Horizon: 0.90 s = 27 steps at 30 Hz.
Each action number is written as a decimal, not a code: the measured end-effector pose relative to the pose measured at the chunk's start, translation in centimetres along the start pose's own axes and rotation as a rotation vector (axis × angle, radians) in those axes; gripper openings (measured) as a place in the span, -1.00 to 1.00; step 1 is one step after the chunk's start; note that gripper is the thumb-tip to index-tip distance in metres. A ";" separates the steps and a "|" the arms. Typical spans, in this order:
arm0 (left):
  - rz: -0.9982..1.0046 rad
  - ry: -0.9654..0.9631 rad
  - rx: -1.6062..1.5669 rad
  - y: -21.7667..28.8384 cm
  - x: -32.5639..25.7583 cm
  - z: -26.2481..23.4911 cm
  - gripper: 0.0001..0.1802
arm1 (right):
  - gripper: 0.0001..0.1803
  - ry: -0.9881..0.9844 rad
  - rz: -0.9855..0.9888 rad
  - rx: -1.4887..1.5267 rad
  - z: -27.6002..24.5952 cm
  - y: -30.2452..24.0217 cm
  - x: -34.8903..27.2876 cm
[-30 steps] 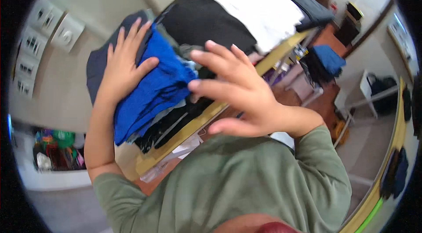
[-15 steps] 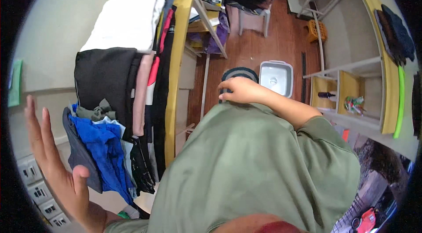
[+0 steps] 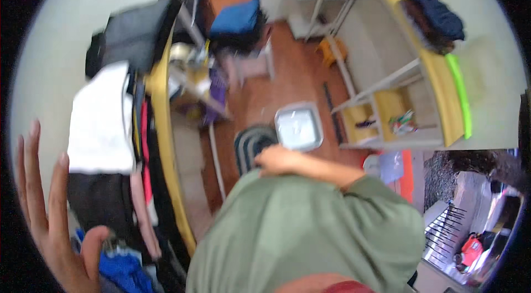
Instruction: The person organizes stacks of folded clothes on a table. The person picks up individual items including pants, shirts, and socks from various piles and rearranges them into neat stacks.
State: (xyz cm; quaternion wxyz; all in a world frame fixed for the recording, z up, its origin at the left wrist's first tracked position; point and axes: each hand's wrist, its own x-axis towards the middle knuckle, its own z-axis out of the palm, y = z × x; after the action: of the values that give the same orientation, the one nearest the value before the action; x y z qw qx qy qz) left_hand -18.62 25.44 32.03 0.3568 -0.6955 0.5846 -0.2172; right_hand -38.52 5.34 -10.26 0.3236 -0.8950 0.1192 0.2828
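My left hand [image 3: 55, 221] is raised at the left with its fingers spread and nothing in it. Beside it, folded clothes lie in a row on a shelf with a yellow edge [image 3: 164, 144]: a white folded garment [image 3: 102, 121], a black one [image 3: 102, 199] and a crumpled blue one [image 3: 124, 272]. No contact between this hand and the clothes can be made out. My right hand [image 3: 276, 159] rests in front of my green shirt [image 3: 298, 221], its forearm bent across the body. Its fingers are blurred, and I see no object in it.
A white basin [image 3: 298, 127] and a striped oval mat [image 3: 251, 144] are on the brown floor. Farther off, a chair holds a pile of clothes with a blue top piece [image 3: 235, 17]. At the right stands another shelf [image 3: 437, 88] with folded dark clothes [image 3: 434, 19].
The view has turned, so the clothes, basin and chair all sit lower or farther left. The left hand stays raised and spread; the right hand stays before my shirt.
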 end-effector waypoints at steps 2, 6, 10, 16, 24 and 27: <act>-0.014 0.029 0.061 0.0 2.2 -0.7 -0.08 | -0.47 0.066 0.005 -0.071 -2.3 1.3 0.1; -0.095 0.040 0.099 -0.5 4.7 -0.9 -0.05 | -0.52 0.241 0.007 -0.071 -6.7 4.0 0.4; -0.077 0.042 -0.003 -0.6 5.8 -0.2 -0.03 | -0.50 0.341 0.117 -0.173 -9.1 6.0 1.4; -0.024 0.135 0.005 -0.2 7.2 0.8 0.00 | -0.48 0.418 0.032 -0.084 -8.5 5.8 2.5; -0.041 0.039 -0.199 0.2 7.5 -0.4 -0.19 | -0.33 0.107 -0.004 0.073 -10.4 5.8 3.0; -0.072 0.002 -0.208 0.2 9.0 -0.7 -0.20 | -0.33 0.199 0.030 0.068 -14.1 7.8 3.9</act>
State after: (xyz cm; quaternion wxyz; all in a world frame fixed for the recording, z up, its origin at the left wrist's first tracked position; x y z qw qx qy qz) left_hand -17.30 16.51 31.28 0.2741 -0.7491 0.5790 -0.1689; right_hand -32.37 -9.82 -7.68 0.3361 -0.9053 0.1735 0.1932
